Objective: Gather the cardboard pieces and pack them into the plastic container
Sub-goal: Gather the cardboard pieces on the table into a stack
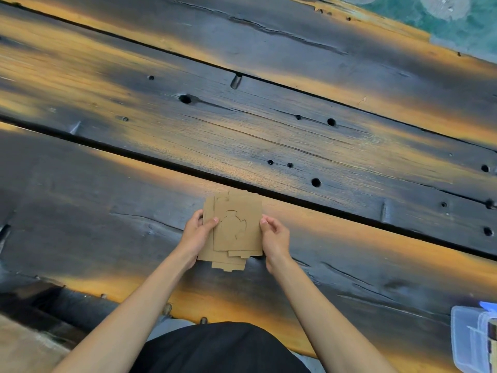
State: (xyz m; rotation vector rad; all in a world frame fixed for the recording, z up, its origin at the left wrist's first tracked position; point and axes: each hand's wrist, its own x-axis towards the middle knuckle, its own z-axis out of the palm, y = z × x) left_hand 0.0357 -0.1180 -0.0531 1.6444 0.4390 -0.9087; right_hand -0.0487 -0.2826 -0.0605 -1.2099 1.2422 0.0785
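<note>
Cardboard pieces (236, 232) are gathered in a loose, uneven stack over the near plank of the table (295, 117), held between both hands. Left hand (197, 236) closed on the stack's left edge, thumb on top, fingers beneath. Right hand (274, 238) curled against the right edge; whether it grips or merely steadies cannot be told. Judgement: pieces are light, thin, fairly stiff, liable to slide and fan; tabs protrude at the near end. Best held by opposite edges, squared before transfer. Container (468, 343) sits at the far right, well apart, partly out of frame. Table between appears unobstructed; plank gaps could catch a loose piece.
</note>
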